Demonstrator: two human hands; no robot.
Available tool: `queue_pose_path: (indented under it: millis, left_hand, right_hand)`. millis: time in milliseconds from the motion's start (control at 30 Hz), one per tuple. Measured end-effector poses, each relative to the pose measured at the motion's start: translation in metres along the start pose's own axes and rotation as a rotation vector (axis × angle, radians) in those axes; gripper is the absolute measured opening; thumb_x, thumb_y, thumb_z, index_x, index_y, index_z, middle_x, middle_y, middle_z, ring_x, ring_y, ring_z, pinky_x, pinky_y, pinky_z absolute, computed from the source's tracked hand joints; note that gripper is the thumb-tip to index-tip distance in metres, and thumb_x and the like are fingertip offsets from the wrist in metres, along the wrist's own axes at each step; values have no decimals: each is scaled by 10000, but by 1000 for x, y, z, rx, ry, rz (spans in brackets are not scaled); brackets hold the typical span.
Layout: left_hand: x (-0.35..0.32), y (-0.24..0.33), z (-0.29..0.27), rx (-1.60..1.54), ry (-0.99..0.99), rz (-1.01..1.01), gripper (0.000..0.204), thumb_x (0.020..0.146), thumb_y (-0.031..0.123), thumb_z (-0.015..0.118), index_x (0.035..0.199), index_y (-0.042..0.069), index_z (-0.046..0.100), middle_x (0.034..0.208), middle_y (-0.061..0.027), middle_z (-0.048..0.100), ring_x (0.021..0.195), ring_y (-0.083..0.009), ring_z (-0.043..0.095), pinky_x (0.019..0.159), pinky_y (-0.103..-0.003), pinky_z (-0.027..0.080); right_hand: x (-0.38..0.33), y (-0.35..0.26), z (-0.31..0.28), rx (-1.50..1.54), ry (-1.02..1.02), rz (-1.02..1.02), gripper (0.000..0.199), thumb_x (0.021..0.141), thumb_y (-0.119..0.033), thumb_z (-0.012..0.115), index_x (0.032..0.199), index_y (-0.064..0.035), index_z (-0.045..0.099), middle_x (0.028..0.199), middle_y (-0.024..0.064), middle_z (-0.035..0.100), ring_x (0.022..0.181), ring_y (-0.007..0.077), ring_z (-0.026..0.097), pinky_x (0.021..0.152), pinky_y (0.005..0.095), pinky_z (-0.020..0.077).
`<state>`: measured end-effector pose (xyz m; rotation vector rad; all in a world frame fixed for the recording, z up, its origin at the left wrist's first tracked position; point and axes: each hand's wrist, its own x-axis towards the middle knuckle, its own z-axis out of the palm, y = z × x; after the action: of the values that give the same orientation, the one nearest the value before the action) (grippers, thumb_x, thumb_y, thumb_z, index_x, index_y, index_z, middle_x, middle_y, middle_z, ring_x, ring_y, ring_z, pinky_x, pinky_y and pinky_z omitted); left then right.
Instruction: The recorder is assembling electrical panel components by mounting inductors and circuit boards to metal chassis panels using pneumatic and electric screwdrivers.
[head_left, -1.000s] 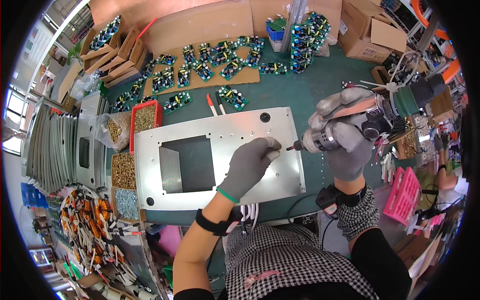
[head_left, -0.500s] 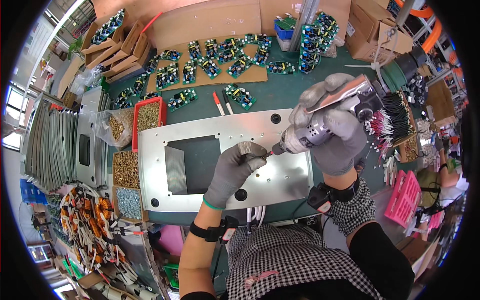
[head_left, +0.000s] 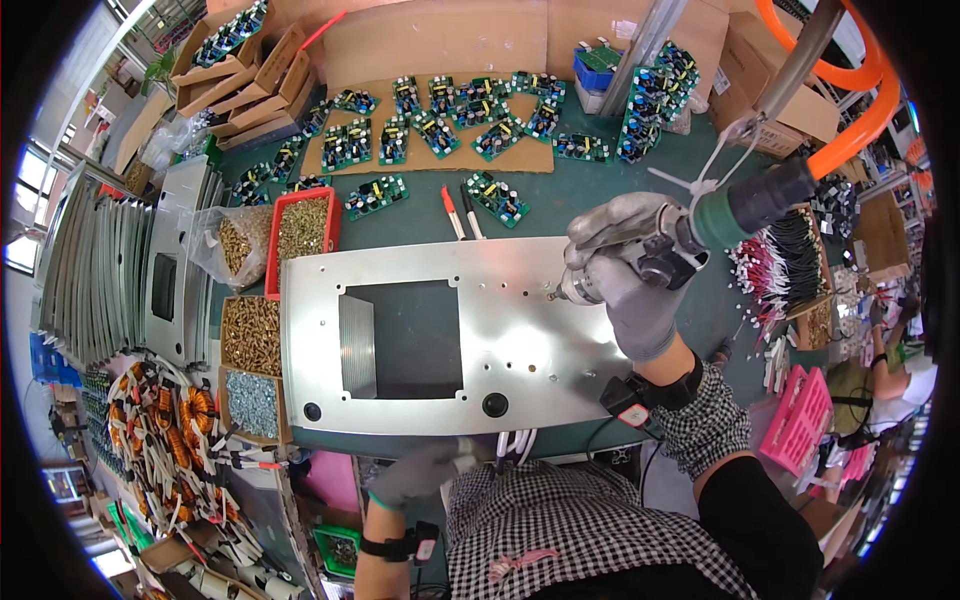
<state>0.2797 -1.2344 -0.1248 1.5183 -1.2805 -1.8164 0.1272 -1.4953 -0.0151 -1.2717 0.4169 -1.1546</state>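
Note:
A silvery metal panel [head_left: 520, 345] with a large rectangular cutout lies flat on the bench. My right hand [head_left: 637, 300], in a grey glove, grips an air screwdriver [head_left: 578, 289] fed by an orange hose. The driver's tip meets the panel, or nearly so, right of the cutout among several small holes; whether a screw is under it is too small to tell. My left hand [head_left: 418, 474], also gloved, is off the panel, below its near edge by my apron. Motion smears its fingers, and nothing can be made out in them.
Left of the panel stand a red bin of small fasteners [head_left: 303, 232], a box of brass-coloured parts [head_left: 252, 335] and a box of silvery ones [head_left: 253, 403]. Circuit boards [head_left: 435, 132] and two pens [head_left: 460, 212] lie beyond. Wire bundles [head_left: 785, 265] sit at the right.
My left hand has left the driver tip and dropped toward me, past the panel's near edge. My right hand with the screwdriver has come lower and slightly left.

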Motion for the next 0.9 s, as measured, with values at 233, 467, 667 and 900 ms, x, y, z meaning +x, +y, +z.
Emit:
queue_pose_path:
  millis: [233,467,667,900]
  left_hand:
    - [142,-78,-7,-734,655,198,205,923,147,504,1063,9,563,968,-53,602,875,-134,563,749,-268,468]
    - [172,-43,-32,-856,534,210,201,917,142,506,1054,4,558,950,-61,605,846,-137,575,717,-267,482]
    - [157,-38,-29,-848,457,187,198,912,138,507,1046,-1,553,935,-67,609,822,-139,584,689,-266,494]
    - [144,-34,-21,-860,439,193,195,906,132,509,1037,-6,547,916,-75,612,794,-141,596,656,-265,508]
  right_hand:
    - [-1,2,2,119,65,2,425,669,126,585,1057,-18,492,892,128,617,788,153,611,688,283,511]
    - [-1,5,-7,-77,-13,-100,432,714,152,542,1088,-35,437,921,193,594,692,184,575,487,287,489]
    - [2,9,-4,-31,-51,-144,441,704,173,501,1086,-38,437,942,174,593,733,170,586,520,270,500]
    - [3,11,4,107,-5,-96,400,721,135,519,1075,-33,440,925,157,596,722,162,584,503,258,493]
